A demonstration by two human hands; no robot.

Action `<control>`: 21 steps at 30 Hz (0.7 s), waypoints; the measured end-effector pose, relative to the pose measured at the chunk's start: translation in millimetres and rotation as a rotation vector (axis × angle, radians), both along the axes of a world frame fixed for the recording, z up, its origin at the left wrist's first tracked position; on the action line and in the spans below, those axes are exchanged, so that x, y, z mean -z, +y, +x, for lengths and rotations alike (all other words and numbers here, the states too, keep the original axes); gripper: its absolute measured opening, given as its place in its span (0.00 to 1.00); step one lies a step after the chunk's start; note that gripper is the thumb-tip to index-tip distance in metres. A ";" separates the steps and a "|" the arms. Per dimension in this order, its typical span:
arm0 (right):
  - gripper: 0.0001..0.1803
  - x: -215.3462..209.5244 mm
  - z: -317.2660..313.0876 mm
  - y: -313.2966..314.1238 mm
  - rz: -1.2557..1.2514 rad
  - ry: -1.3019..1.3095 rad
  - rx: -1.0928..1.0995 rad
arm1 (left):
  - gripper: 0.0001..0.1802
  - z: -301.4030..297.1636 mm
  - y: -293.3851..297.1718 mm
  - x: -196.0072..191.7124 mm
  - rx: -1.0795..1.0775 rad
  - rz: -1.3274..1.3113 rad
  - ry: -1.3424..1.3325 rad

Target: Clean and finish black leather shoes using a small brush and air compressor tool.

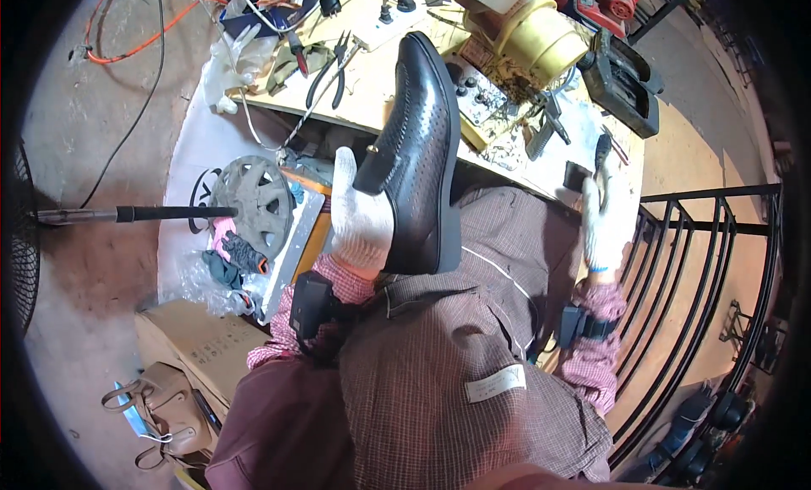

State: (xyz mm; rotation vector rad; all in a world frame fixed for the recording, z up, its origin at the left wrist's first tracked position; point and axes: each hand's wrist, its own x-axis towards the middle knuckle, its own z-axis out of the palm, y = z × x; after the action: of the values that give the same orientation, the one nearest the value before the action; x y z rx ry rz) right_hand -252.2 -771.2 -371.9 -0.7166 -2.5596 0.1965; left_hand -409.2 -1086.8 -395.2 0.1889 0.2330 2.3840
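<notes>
A black leather slip-on shoe with a perforated upper and a thick sole stands toe up in front of me. My left hand, in a white knit glove, is partly inside its opening and holds it at the heel end, thumb outside. At the table's right edge is my right hand, also gloved, its thumb and fingers closed about a dark slim tool whose kind I cannot make out. Beside that thumb lies a small dark flat block.
Pliers, a screwdriver, cables and a yellow machine crowd the table. A black metal rack stands at right. A fan, a grey wheel cover and a cardboard box are at left.
</notes>
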 end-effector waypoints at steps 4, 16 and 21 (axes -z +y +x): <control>0.26 -11.3 8.6 -64.9 -0.188 0.128 -0.060 | 0.35 -22.3 13.6 -21.5 -0.073 -0.230 -0.135; 0.32 4.0 -46.4 -52.9 -0.924 0.373 0.027 | 0.44 11.1 14.5 -28.5 0.174 -0.053 -0.276; 0.26 42.1 -101.1 -0.8 -1.372 0.476 -0.115 | 0.43 16.2 27.6 -17.3 0.282 0.119 -0.319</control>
State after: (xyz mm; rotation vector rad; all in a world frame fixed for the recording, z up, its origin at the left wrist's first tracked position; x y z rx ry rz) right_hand -353.3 -772.0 -413.9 -0.7727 -1.7053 1.9667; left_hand -393.0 -1059.2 -377.9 -0.0991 -0.0824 2.1100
